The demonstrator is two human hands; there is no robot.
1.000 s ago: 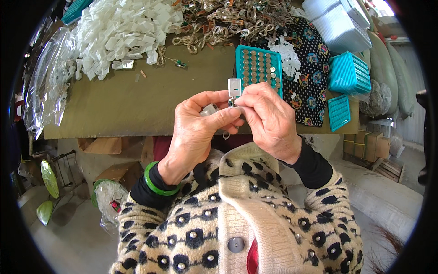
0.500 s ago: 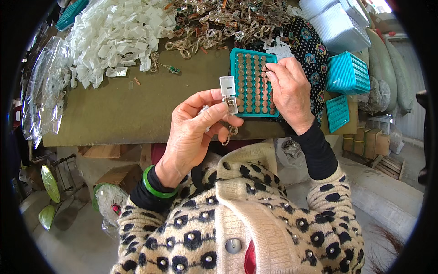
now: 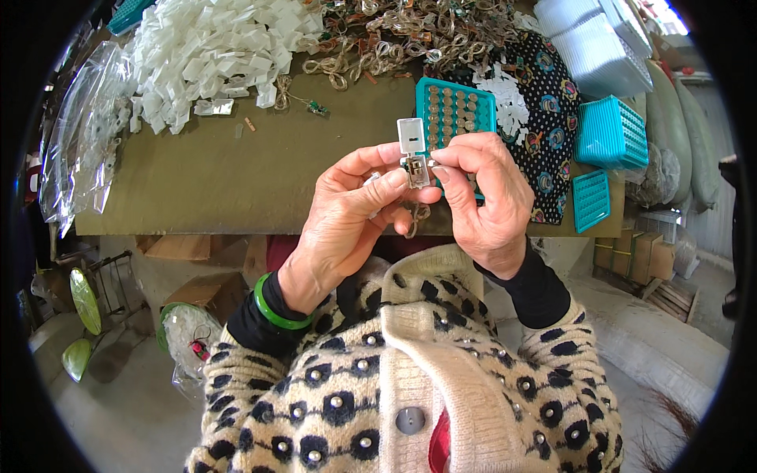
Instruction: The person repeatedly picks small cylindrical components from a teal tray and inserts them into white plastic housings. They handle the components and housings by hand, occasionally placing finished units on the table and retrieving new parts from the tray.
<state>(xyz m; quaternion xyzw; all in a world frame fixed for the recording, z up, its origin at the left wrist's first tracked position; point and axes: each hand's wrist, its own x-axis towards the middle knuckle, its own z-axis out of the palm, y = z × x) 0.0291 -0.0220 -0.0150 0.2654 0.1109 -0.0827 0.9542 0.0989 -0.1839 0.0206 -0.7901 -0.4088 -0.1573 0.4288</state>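
My left hand [image 3: 343, 205] pinches a small white plastic battery box [image 3: 411, 134] between thumb and fingers, its lid flipped up and metal contacts showing inside. Below those fingers dangles a looped clear wire [image 3: 419, 213]. Right beside the box, my right hand [image 3: 495, 201] closes thumb and forefinger on a small silvery button cell [image 3: 433, 162], at the box's right edge. Behind both hands lies a teal tray [image 3: 489, 101] holding rows of round button cells [image 3: 447, 112]; my right hand hides its lower part.
White plastic cases [image 3: 213, 55] are heaped at the back left, next to a tangle of wire lights [image 3: 410, 35]. Stacked teal trays [image 3: 603, 134] and a single teal tray [image 3: 591, 201] stand right. Clear plastic bags [image 3: 83, 142] edge the table [image 3: 197, 189] at left.
My right hand has moved left from the tray to the battery box, bringing a button cell. My left hand still holds the box, now slightly further right in view.
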